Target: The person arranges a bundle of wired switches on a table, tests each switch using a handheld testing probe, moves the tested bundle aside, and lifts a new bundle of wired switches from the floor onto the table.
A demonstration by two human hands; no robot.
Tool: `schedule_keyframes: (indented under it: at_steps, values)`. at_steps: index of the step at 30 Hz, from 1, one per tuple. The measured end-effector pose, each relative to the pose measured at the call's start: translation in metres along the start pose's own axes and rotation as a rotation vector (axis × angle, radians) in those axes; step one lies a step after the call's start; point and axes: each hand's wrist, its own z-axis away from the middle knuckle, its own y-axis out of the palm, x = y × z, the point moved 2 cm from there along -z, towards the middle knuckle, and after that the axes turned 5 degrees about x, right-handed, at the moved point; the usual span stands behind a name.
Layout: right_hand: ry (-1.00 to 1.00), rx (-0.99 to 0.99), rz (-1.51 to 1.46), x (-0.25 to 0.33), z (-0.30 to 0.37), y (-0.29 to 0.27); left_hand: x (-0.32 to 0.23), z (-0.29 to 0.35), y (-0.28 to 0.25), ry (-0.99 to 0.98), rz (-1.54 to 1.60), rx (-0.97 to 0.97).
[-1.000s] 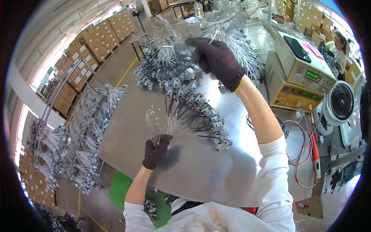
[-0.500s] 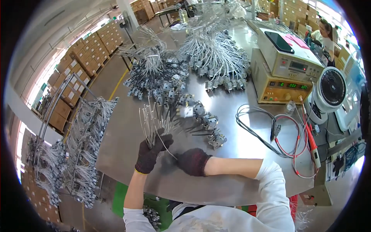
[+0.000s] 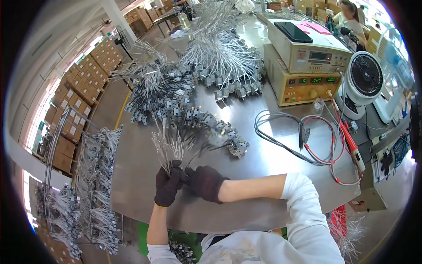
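Observation:
My left hand point(image 3: 168, 188), in a dark knit glove, is closed round the lower part of a bunch of thin silver-grey wires point(image 3: 170, 148) that fan out upward. Against it comes my right hand point(image 3: 205, 184), gloved the same way, its fingers pinched together at the base of the bunch; what they grip is hidden. Just beyond both hands lies a row of small grey connector blocks point(image 3: 237, 147) with short dark leads. Farther back on the metal table point(image 3: 272, 207) are a heap of dark-leaded connector cables point(image 3: 151, 83) and a heap of white cables point(image 3: 228, 61).
Two stacked bench instruments point(image 3: 307, 86), with a phone point(image 3: 293, 32) on top, stand back right. Beside them are a round fan point(image 3: 365, 74), looped test leads point(image 3: 281, 154) and a red probe point(image 3: 349, 138). Racks of hanging cables point(image 3: 99, 176) stand left. Another person point(image 3: 349, 22) is at the far right.
My right hand has moved up and left to meet my left hand; the wire stretched between them no longer shows. The view has shifted, so the table things sit farther left.

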Motion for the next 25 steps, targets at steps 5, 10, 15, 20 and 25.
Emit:
schedule_keyframes:
  at_steps: [5, 10, 15, 20, 25]
  values:
    - [-0.011, 0.308, 0.042, -0.026, 0.005, -0.052, 0.032, -0.006, -0.010, 0.068, -0.310, 0.012]
    - [-0.089, -0.020, -0.628, -0.027, 0.011, -0.114, 0.085, -0.003, -0.021, 0.382, -0.752, 0.168]
    - [-0.171, -0.208, -1.254, 0.000, -0.037, -0.088, 0.138, -0.025, -0.018, 0.153, 0.523, -0.088]
    - [-0.364, -0.348, -0.805, 0.051, -0.099, -0.036, 0.212, -0.024, -0.086, 0.002, -0.847, -0.199]
    - [-0.361, -0.031, -0.388, 0.098, -0.071, -0.057, 0.064, -0.004, -0.018, 0.062, -0.468, -0.077]
